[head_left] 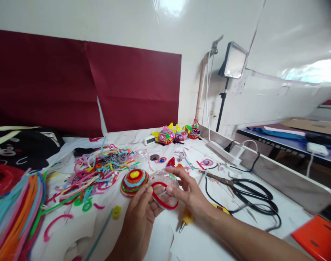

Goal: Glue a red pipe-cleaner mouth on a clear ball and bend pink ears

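Between my two hands is a clear plastic half-ball [168, 178], its rim facing me. A red pipe cleaner [157, 199] runs along that rim. The fingers of my left hand [139, 214] pinch the rim from the left. My right hand [191, 192] grips the half-ball from the right, thumb at the rim and fingers over its far side. Just left of it on the table sits a dome covered in coiled pipe cleaners [135, 181], in rings of several colours. A yellow glue gun [187, 217] lies under my right forearm, its nozzle toward me.
Black-handled scissors [252, 195] and cables lie at right, near a power strip [225, 152]. Loose pipe-cleaner pieces [94, 174] heap at left, with a bundle of long ones [18, 217] nearer. Colourful fish-like figures [166, 136] and a small timer [149, 140] stand at the back.
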Tool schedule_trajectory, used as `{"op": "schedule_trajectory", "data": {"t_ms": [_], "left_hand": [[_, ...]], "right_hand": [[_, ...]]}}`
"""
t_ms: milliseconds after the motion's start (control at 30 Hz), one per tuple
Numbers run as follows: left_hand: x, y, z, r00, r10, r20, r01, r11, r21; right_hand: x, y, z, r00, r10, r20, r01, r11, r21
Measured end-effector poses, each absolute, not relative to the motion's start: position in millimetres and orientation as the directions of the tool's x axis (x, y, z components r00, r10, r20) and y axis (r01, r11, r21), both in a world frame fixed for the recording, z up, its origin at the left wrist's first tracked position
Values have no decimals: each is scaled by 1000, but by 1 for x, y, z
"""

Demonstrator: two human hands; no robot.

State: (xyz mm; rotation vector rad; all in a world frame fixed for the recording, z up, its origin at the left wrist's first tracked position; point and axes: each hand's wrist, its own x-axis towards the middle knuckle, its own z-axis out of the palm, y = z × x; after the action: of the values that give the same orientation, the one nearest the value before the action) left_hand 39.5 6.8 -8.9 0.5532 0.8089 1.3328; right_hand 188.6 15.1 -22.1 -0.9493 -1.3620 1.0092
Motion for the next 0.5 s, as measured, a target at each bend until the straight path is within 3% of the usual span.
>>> {"op": "schedule_trajectory", "data": {"t_ms": [500], "left_hand": [[39,8,-13,11,983,-185,-628,151,763]], "right_hand": [[189,16,-22,-37,949,313,-11,313,-950]]}}
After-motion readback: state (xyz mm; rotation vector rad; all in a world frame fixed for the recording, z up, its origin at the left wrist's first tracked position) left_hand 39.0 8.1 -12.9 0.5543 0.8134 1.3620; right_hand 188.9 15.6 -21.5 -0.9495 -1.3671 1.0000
